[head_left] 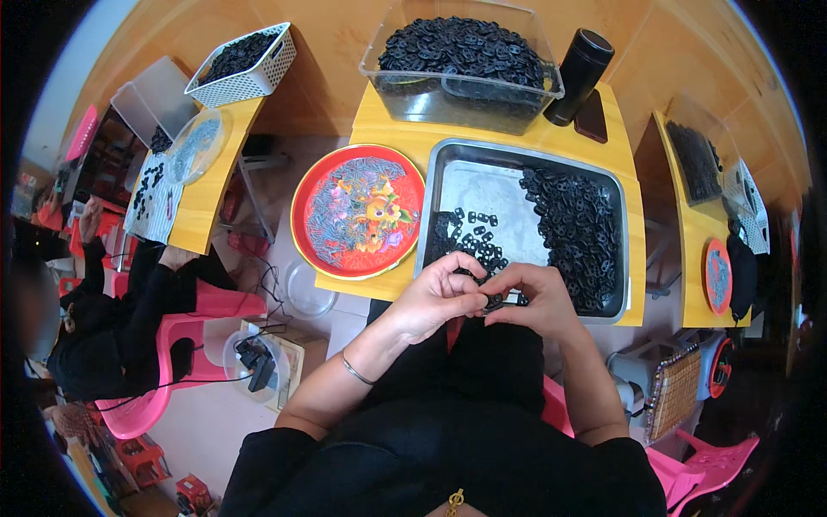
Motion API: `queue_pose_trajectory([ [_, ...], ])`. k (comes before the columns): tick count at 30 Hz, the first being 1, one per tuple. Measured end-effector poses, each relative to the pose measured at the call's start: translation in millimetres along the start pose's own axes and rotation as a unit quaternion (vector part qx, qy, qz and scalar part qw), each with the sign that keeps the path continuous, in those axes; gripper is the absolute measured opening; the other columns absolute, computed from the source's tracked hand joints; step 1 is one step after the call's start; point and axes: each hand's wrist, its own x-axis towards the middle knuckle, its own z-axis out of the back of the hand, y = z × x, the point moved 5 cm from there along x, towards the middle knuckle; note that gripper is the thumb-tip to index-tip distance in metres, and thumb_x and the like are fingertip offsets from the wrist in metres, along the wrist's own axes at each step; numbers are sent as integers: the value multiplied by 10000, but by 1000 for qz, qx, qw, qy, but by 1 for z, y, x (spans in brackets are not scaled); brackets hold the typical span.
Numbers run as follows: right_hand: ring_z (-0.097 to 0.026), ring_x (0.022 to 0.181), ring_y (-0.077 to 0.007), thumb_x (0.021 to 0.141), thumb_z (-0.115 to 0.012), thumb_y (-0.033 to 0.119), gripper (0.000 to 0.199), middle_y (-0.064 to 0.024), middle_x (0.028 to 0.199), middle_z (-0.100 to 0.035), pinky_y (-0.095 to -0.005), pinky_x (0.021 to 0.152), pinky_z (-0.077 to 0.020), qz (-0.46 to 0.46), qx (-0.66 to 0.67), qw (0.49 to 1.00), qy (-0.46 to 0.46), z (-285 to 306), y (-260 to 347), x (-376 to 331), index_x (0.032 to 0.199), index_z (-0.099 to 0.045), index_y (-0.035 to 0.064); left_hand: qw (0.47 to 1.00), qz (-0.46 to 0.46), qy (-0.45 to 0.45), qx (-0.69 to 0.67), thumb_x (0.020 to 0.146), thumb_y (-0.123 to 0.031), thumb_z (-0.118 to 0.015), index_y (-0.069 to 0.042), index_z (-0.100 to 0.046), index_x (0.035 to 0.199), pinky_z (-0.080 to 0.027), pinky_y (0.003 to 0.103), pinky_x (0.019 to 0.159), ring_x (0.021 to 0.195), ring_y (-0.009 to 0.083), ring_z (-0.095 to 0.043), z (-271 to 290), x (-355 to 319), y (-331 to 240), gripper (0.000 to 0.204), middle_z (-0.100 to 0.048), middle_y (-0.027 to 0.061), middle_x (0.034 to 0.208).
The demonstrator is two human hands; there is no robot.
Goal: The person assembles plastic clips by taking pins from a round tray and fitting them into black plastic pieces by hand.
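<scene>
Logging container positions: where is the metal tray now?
The metal tray sits right of centre in the head view, on the yellow table, right of the red tray, before the clear bin.

From where I stand, a small black piece (494, 302) is pinched between the fingertips of both hands (488, 298), above the near edge of the metal tray; its exact tilt is hidden by the fingers. More small black pieces (582, 241), flat, rounded and pierced with holes, lie jumbled in a thick bank along the tray's right side. Others sit at its near left, a dark clump thinning into loose bits lying flat.
</scene>
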Motion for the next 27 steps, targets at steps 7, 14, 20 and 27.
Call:
queue_pose_trajectory([
  [7, -581, 660, -119, 577, -759, -1, 259, -56, 765, -632, -230, 611, -454, -54, 7, 998, -27, 5, -14, -5, 799, -625, 2, 998, -8, 13, 59, 794, 8, -582, -50, -433, 1008, -448, 188, 640, 712, 92, -562, 3, 8, 0, 267, -594, 58, 824],
  [14, -543, 842, -121, 653, -677, -32, 476, -105, 1053, -565, -228, 700, -442, 24, 56, 992, -107, 33, -2, -1, 1095, -504, 11, 902, -179, -112, 378, 784, -56, -603, -59, -558, 841, -441, 197, 663, 717, 38, -522, -5, 76, -110, 73, -563, -22, 777],
  [20, -566, 737, -80, 767, -579, 9, 176, -65, 842, -627, -194, 658, -433, -16, 0, 978, -208, 46, -17, -3, 943, -581, 11, 664, -428, -174, 588, 720, -84, -647, -55, -623, 977, -489, 253, 665, 742, 160, -608, 5, 124, -232, 260, -623, 101, 851],
  [27, -524, 626, -63, 757, -588, 20, 77, -31, 741, -597, -201, 568, -414, -24, -217, 958, -185, 50, -18, -8, 827, -620, 16, 648, -271, -59, 709, 727, -49, -603, -19, -625, 829, -482, 313, 615, 694, 231, -603, 22, 52, -177, 108, -624, 105, 782],
])
